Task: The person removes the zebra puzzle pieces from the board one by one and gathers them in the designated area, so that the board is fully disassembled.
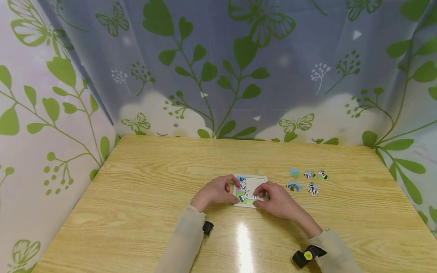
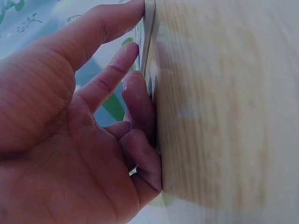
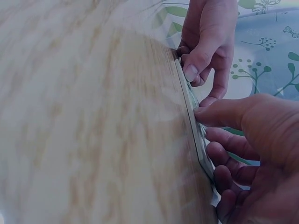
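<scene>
A small square puzzle tray [image 1: 250,176] with a pale rim lies on the table. Zebra picture pieces [image 1: 243,184] fill its left side and part of its bottom; the upper right shows bare backing. My left hand [image 1: 216,191] holds the tray by its left side, thumb at the lower corner and index finger over the pieces. My right hand [image 1: 278,201] has its thumb near the tray's bottom edge and its curled fingers inside, pinching a zebra puzzle piece [image 1: 250,196] low in the tray. In the right wrist view, the right fingertips partly hide the pieces.
Several loose puzzle pieces [image 1: 294,187] lie on the wooden table [image 1: 153,170] to the right of the tray. A leaf-patterned curtain [image 1: 211,68] stands along the table's back and sides.
</scene>
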`<state>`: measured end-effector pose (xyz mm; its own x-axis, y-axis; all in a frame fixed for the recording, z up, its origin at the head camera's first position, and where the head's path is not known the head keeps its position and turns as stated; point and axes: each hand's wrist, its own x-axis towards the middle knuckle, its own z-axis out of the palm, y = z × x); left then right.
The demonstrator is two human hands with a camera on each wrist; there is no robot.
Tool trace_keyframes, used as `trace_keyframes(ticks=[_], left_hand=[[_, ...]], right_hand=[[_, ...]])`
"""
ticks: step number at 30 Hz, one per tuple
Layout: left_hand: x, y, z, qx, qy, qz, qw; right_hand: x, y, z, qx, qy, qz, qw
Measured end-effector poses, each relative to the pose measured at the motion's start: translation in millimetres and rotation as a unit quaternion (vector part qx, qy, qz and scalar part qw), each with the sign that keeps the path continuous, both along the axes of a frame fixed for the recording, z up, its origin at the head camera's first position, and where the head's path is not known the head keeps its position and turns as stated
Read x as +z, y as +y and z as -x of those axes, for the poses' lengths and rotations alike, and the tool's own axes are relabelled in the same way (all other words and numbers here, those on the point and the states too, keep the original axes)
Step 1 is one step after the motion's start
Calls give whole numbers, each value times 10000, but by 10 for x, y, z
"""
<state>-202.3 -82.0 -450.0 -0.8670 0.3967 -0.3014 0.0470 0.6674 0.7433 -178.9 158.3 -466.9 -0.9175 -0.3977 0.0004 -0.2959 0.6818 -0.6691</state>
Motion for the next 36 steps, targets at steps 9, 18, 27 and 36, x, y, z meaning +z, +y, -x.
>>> trace_keyframes(ticks=[9,18,27,36], left_hand=[[5,13,-3,51,-18,-15,10000],[6,33,1,110,64,71,9999],[42,70,-4,205,-7,175,9996],[41,99,-5,263,15,357,9990]], right_hand=[[-24,-4,13,12,-56,-36,10000],[-3,4,11,54,-64,18,10000],[-1,-7,10,23,6,34,10000],[-3,-8,22,1,-91,54,9999]])
